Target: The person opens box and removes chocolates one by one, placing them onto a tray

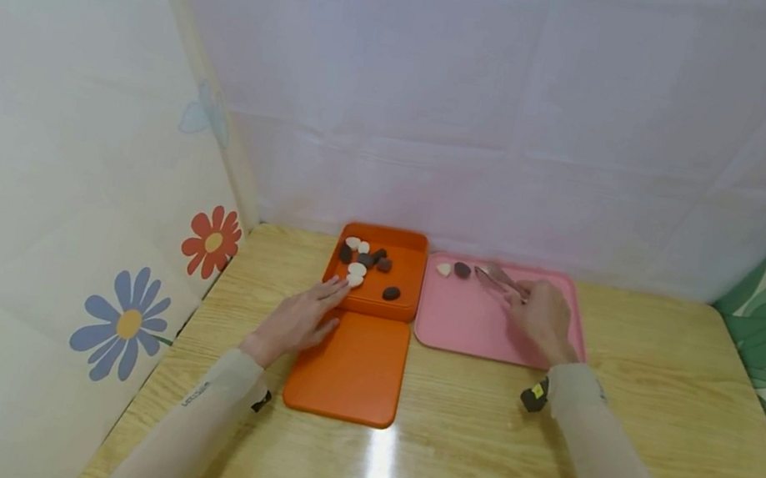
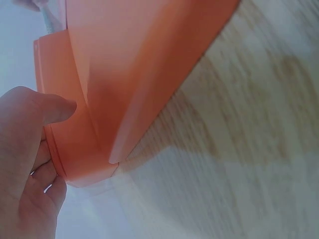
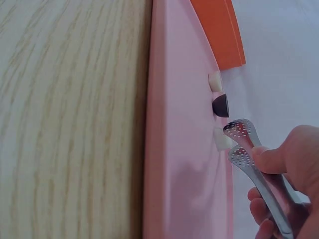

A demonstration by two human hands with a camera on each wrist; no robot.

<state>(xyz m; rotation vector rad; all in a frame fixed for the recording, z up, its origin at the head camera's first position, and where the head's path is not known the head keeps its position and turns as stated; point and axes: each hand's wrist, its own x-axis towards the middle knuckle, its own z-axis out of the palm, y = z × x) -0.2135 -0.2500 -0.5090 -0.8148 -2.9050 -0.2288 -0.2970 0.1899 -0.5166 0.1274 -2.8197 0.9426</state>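
Observation:
My right hand [image 1: 540, 312] grips metal tongs [image 3: 242, 159] with perforated heads, held over the back of a pink tray [image 1: 464, 320]. Their two heads stand slightly apart, close to a pale piece [image 3: 222, 140]. Beside it on the tray lie a dark pebble-like piece [image 1: 462, 270] and a cream one [image 1: 443, 269]. At the front left of an orange box [image 1: 405, 251], my left hand [image 1: 296, 322] rests its fingers on the rim. Its thumb [image 2: 61, 108] lies by the front wall. Inside the box are several white pieces [image 1: 357, 269] and dark pieces [image 1: 391, 294].
An orange lid [image 1: 349, 369] lies flat in front of the box, below my left hand. Box and tray stand side by side on a wooden table [image 1: 470, 448]. A white cloth [image 1: 479, 120] hangs behind them, and a flower-printed sheet [image 1: 55, 201] borders the left side.

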